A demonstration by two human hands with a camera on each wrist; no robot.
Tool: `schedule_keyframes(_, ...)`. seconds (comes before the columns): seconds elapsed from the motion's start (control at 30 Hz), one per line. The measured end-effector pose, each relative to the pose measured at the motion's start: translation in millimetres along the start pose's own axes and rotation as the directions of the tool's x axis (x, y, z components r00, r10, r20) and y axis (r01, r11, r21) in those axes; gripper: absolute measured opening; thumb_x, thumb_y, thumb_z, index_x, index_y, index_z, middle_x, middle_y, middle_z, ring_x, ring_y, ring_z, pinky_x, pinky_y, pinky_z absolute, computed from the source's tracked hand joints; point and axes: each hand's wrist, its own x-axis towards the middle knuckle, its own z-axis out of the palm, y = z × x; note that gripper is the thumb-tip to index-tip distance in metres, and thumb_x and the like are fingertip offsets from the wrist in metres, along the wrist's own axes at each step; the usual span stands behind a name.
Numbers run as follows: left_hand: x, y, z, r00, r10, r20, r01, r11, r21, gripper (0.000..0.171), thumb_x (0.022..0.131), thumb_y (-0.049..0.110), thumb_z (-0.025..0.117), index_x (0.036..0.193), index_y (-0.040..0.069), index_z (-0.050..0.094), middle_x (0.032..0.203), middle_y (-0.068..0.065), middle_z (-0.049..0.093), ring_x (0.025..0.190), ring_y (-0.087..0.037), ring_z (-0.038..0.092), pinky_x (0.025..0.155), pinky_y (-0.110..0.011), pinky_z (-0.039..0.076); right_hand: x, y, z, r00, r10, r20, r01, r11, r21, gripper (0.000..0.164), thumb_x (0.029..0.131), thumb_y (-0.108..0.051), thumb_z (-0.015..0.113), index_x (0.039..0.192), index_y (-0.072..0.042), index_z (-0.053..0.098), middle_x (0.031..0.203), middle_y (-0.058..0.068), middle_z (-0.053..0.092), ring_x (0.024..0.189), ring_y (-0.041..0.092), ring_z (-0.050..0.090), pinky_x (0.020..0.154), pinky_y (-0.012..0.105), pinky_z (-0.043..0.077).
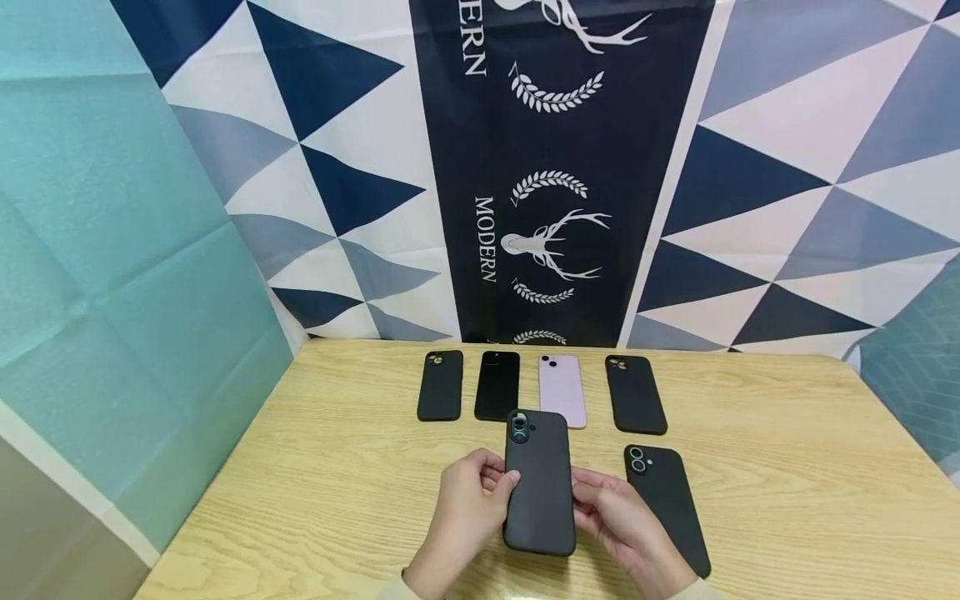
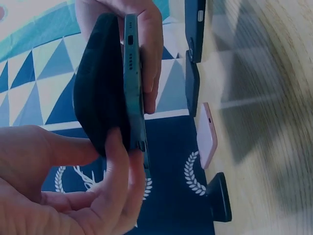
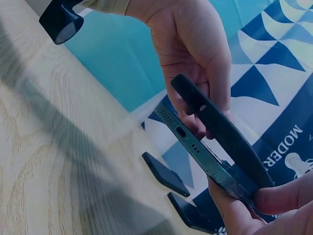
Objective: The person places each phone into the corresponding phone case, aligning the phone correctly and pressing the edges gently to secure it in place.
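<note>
A black phone case point(image 1: 538, 483) is held up over the table in both hands, its camera cutout at the upper left. Behind it, a phone with blue-green edges point(image 2: 133, 73) lies close along the case, and a gap separates them at the charging-port end. My left hand point(image 1: 472, 500) pinches the left side of the case, with fingertips reaching into that gap in the left wrist view. On the other side, my right hand point(image 1: 618, 521) grips the phone, its thumb point(image 3: 281, 199) against the case edge and fingers beneath the phone in the right wrist view.
A row along the back holds a black case point(image 1: 440, 387), a black phone point(image 1: 497, 385), a pink phone point(image 1: 564, 392) and another black case point(image 1: 636, 394). Beside my right hand lies a black case with ringed camera lenses point(image 1: 671, 500). Patterned cloth point(image 1: 555, 150) hangs behind the wooden table point(image 1: 337, 467).
</note>
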Motion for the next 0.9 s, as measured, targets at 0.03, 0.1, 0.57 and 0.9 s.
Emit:
schedule_keyframes(0.03, -0.3, 0.2, 0.5, 1.000, 0.000, 0.001, 0.000, 1.000, 0.008, 0.014, 0.088, 0.012, 0.071, 0.087, 0.000, 0.065, 0.075, -0.004, 0.062, 0.068, -0.006, 0.054, 0.058, -0.017, 0.046, -0.2, 0.1, 0.2, 1.000, 0.001, 0.001, -0.001, 1.000, 0.002, 0.052, 0.100, 0.000, 0.041, 0.144, 0.021, 0.024, 0.092, -0.007, 0.073, 0.085, 0.000, 0.068, 0.075, 0.016, 0.058)
schedule_keyframes(0.1, -0.4, 0.2, 1.4, 1.000, 0.006, 0.001, -0.006, 1.000, 0.023, 0.013, 0.089, 0.011, 0.071, 0.087, -0.001, 0.064, 0.075, -0.004, 0.061, 0.068, -0.007, 0.054, 0.057, -0.017, 0.046, -0.2, 0.2, 0.6, 1.000, 0.004, -0.004, -0.004, 1.000, 0.008, 0.052, 0.100, 0.000, 0.041, 0.144, 0.020, 0.025, 0.091, -0.007, 0.073, 0.085, 0.000, 0.069, 0.075, 0.017, 0.058)
schedule_keyframes(0.57, -2.8, -0.9, 4.8, 0.998, -0.068, -0.012, 0.069, 0.993, 0.094, 0.012, 0.089, 0.009, 0.070, 0.087, -0.001, 0.064, 0.071, -0.003, 0.059, 0.064, -0.008, 0.054, 0.053, -0.018, 0.045, -1.6, 5.5, 2.7, 1.000, -0.016, 0.008, 0.016, 1.000, -0.007, 0.054, 0.100, -0.001, 0.042, 0.145, 0.020, 0.022, 0.104, -0.003, 0.073, 0.092, 0.001, 0.068, 0.081, 0.018, 0.058)
schedule_keyframes(0.9, -3.3, -4.7, 3.8, 0.997, -0.074, 0.005, 0.074, 0.993, 0.090, 0.018, 0.089, 0.014, 0.071, 0.092, -0.005, 0.070, 0.071, -0.004, 0.065, 0.065, -0.009, 0.058, 0.052, -0.019, 0.048, -5.2, 3.6, 4.1, 0.999, -0.028, 0.047, 0.031, 0.998, -0.051, 0.055, 0.101, -0.004, 0.043, 0.146, 0.020, 0.021, 0.115, 0.001, 0.072, 0.096, 0.001, 0.068, 0.085, 0.019, 0.058)
